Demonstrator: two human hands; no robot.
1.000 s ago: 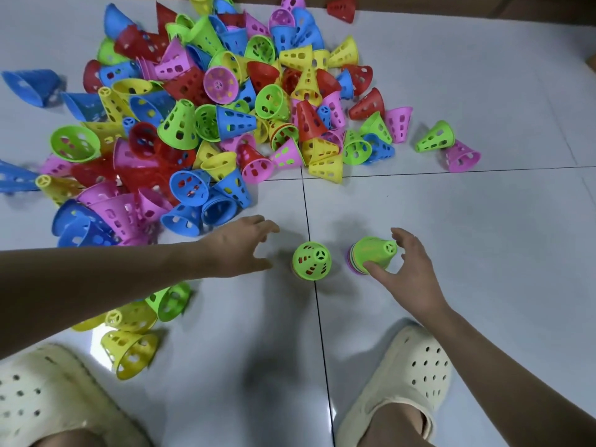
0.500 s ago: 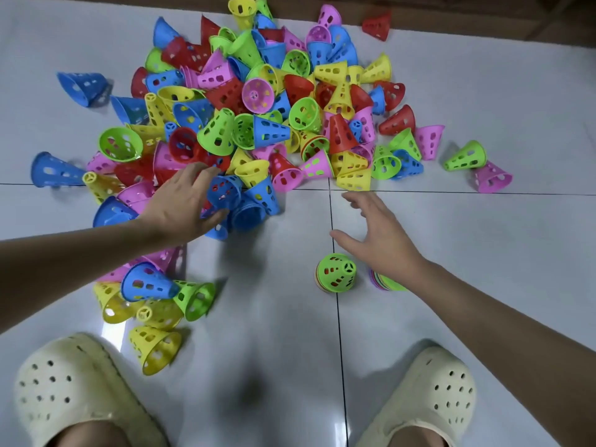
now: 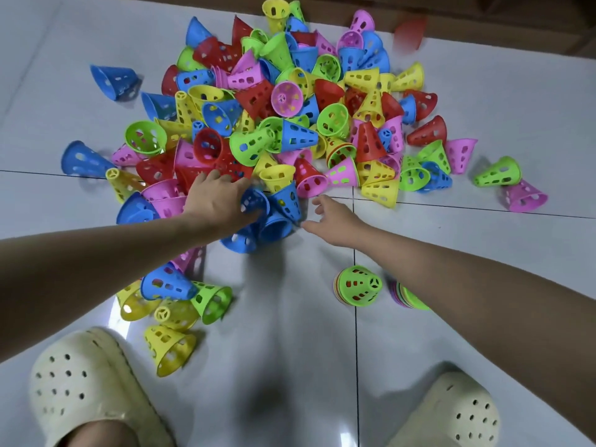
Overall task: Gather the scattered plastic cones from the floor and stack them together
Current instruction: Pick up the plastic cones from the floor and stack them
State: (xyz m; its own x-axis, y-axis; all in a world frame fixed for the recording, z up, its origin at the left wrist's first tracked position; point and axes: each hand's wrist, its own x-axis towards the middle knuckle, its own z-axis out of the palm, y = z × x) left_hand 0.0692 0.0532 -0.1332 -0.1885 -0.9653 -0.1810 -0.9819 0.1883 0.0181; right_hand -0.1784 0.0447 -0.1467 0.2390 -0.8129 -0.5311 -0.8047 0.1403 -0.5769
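Blue cone in left hand grip — right hand grip wide, empty, beside cone pile.

Just one view here, a wide-angle cam on the person's head, tilted steeply down at the tiled floor right in front of them. It's close: both forearms reach in from the bottom corners and the two cream clogs sit at the lower edge. The pile of cones fills the upper middle, and straight lines bow near the edges.
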